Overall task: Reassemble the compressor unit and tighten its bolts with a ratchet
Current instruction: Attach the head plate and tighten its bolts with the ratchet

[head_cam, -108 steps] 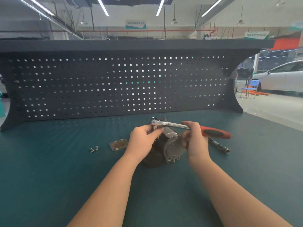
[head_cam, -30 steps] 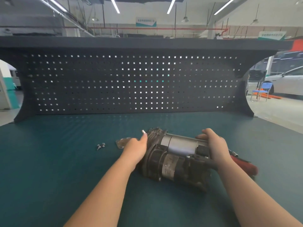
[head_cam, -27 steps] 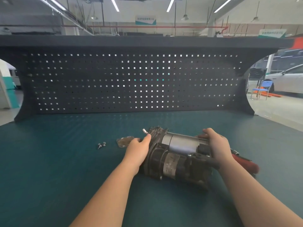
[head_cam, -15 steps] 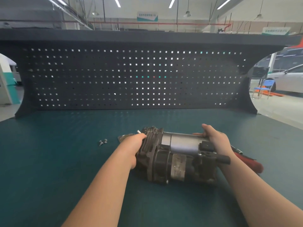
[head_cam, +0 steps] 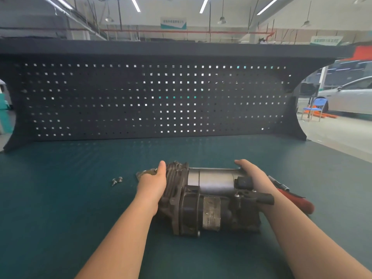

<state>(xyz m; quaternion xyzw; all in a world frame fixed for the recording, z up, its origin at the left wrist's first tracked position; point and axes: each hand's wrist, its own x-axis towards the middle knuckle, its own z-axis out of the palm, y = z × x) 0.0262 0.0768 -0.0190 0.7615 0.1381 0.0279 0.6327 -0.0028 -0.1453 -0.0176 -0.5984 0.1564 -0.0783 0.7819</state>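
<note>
The compressor unit (head_cam: 211, 198) lies on its side across the green bench mat, finned dark head to the left, silver motor barrel in the middle, black connector to the right. My left hand (head_cam: 154, 183) grips the finned left end. My right hand (head_cam: 254, 176) is curled over the right end of the barrel. The red-handled ratchet (head_cam: 296, 200) lies on the mat behind my right wrist, partly hidden by it. A small metal plate (head_cam: 144, 174) lies flat just behind my left hand. Two loose bolts (head_cam: 117, 180) rest to the left of it.
A dark perforated back panel (head_cam: 153, 99) closes off the far edge of the bench. The green mat (head_cam: 60, 198) stretches wide to the left and in front. Beyond the bench's right edge are a workshop floor, a blue chair (head_cam: 315, 107) and a white car (head_cam: 350, 97).
The ratchet has left my hands and lies on the mat at the right. The compressor has been turned from end-on to lying crosswise, with both hands now on its ends.
</note>
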